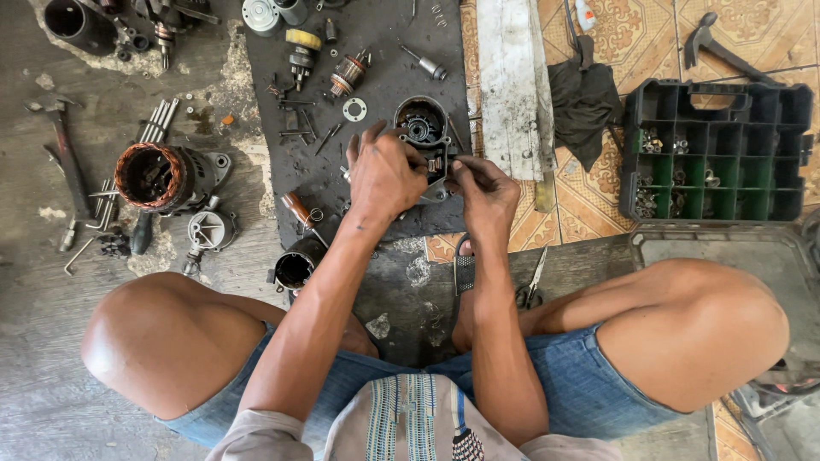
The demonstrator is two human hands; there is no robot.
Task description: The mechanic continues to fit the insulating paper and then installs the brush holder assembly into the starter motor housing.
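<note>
Greasy dull metal housing (424, 137) on a matt black rubber mat (376, 51); rough grey floor (51, 341), glossy plastic organiser (717, 154).

Both hands grip a dark motor housing (424, 137) on a black mat (376, 68): left hand (384, 175) over its near side, right hand (485, 189) pinching its edge (fingers greasy). A wound stator (162, 177) lies well left of the left hand.

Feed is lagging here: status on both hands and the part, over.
Left hand and right hand both grip the metal motor housing on the black mat. Loose washer and armature lie close by.
</note>
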